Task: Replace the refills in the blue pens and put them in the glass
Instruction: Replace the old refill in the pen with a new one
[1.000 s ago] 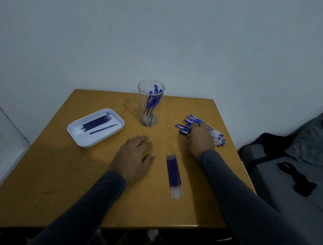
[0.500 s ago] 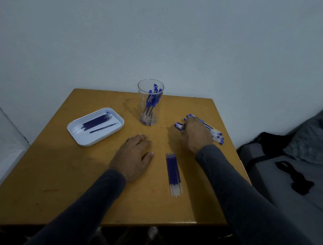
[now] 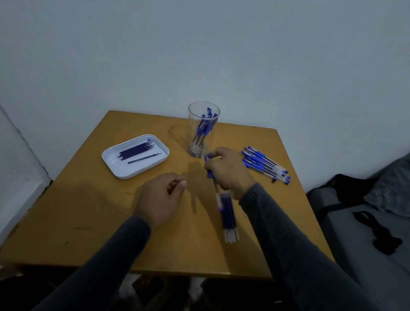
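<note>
right hand (image 3: 229, 172) gripping blue pen (image 3: 214, 182)

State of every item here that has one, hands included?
Right hand: grips one blue pen, lifted.
Left hand: loosely curled, holds nothing.
Glass: upright, pens inside.
Pen pile: flat on table.
Refill bundle: flat on table.
Tray: holds refills.

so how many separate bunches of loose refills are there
2. One bunch lies in the white tray at the left; the other lies on the table by the right forearm. None visible elsewhere.
</note>
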Motion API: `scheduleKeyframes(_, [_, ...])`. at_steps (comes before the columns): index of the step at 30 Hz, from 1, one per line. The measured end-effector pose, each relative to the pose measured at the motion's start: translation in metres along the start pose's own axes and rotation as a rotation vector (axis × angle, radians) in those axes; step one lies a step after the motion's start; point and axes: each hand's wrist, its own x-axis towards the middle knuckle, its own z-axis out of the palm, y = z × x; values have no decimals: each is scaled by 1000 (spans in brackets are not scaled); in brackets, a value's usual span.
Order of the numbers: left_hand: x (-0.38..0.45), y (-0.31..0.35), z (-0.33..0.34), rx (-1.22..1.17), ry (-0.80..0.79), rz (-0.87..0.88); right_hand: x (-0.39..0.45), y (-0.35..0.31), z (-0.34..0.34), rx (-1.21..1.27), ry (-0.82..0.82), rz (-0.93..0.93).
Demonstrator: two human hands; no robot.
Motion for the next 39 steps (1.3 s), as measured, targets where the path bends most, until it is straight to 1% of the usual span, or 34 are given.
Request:
scheduleKeyframes(1, [-1, 1, -3, -51, -2, -23, -4, 4, 7, 108, -2, 37])
scheduleKeyframes(3, [-3, 2, -8, -217, -40, -127, -9, 12, 22, 242, -9, 92])
scheduleKeyframes(5, [-5, 2, -14, -400, -94, -238, -17, 17, 35, 380, -26, 151])
scheduleKeyframes(6, [-6, 2, -17, -452, -130, -264, -20, 19, 39, 467, -45, 177])
scheduleKeyframes(9, [-11, 1, -23, -434, -216, -256, -29, 28, 49, 631, -104, 197])
scheduleKeyframes(13, [-17, -7, -24, -324, -213, -214, -36, 39, 53, 752, -180, 201])
scheduleKeyframes(23, [-26, -18, -16, -205, -247, -140, -44, 51, 50, 706, -204, 119])
scheduleKeyframes(30, [-26, -21, -14, -148, -259, -91, -44, 57, 53, 627, -212, 56])
scheduleKeyframes(33, [-25, -23, -16, -158, -275, -93, -45, 59, 54, 660, -217, 41])
scheduleKeyframes(36, [-25, -23, -18, -174, -291, -88, -44, 59, 53, 742, -172, 49])
scheduleKeyframes(39, [-28, -21, -16, -160, -251, -73, -45, 57, 51, 709, -146, 33])
